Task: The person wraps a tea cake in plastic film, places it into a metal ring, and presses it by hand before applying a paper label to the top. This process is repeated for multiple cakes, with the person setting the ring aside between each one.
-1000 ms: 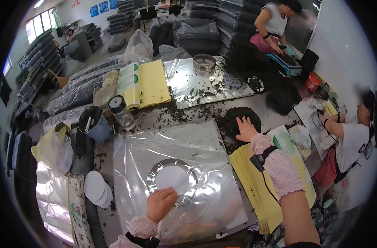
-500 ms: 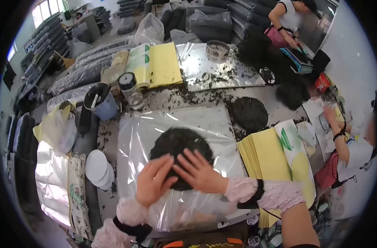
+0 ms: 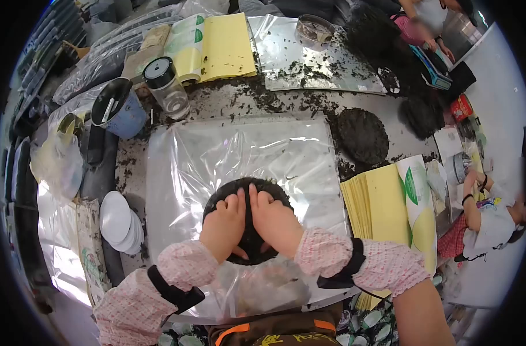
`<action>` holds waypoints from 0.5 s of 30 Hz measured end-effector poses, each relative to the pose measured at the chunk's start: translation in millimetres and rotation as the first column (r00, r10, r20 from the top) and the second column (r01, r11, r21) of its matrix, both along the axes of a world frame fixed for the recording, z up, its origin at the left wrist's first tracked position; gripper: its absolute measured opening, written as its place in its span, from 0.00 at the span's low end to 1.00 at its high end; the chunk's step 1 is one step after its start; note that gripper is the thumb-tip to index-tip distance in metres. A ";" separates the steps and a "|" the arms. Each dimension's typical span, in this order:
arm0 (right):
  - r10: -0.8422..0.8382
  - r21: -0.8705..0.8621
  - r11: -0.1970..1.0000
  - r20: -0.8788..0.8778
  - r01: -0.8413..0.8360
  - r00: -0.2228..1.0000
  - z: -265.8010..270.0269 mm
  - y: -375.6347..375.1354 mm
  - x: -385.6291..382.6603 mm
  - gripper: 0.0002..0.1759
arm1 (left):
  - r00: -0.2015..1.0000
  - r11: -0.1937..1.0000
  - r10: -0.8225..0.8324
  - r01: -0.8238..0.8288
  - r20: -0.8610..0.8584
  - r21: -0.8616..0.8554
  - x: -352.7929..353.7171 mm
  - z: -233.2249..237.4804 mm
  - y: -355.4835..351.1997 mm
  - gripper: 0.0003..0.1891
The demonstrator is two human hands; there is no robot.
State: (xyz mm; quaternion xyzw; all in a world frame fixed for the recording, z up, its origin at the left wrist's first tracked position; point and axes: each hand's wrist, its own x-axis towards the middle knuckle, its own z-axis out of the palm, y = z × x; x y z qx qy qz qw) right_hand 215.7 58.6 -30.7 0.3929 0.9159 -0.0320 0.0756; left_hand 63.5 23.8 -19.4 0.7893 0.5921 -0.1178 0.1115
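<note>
A round, dark cake of what looks like dried seaweed (image 3: 248,230) lies on a clear plastic sheet in front of me. My left hand (image 3: 225,225) bears down on its left half, index finger stretched forward, other fingers bent into the cake and thumb towards me. Beside it, my right hand (image 3: 270,222) mirrors this on the right half. Both index fingertips nearly meet near the cake's far edge. The lower fingertips are partly hidden. The plastic sheet (image 3: 176,155) covers a flat board. Pink patterned sleeves with black bands cover my forearms.
Yellow paper stacks (image 3: 384,199) lie right and far left, and white discs (image 3: 116,216) left. A blue bucket (image 3: 124,121) and clear jar (image 3: 175,101) stand behind. Another dark cake (image 3: 362,135) lies back right, near a crumb-strewn metal board (image 3: 280,55). Two people work at the right.
My hands have gone from lying flat and spread to bent fingers with the index fingers side by side. The camera view has tilted down.
</note>
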 end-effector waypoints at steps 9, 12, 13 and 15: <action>-0.052 0.009 0.999 -0.140 0.054 0.989 -43.5 -6.5 -2.7 0.38 | 0.997 0.999 0.022 -0.020 0.079 -0.033 -3.4 -7.7 3.7 0.71; -0.009 -0.160 0.987 -0.198 -0.023 0.980 -2.7 5.3 6.6 0.32 | 0.982 0.995 0.049 -0.064 0.184 0.078 -6.9 -1.4 -11.3 0.65; 0.022 -0.256 0.964 -0.208 -0.077 0.978 11.2 12.2 10.3 0.30 | 0.972 0.994 0.104 -0.111 0.209 0.022 -3.6 16.0 -11.4 0.55; -0.074 0.026 0.994 -0.530 0.103 0.845 23.3 39.2 2.9 0.19 | 0.949 0.989 -0.019 -0.027 0.315 0.143 -9.9 -1.7 -4.6 0.44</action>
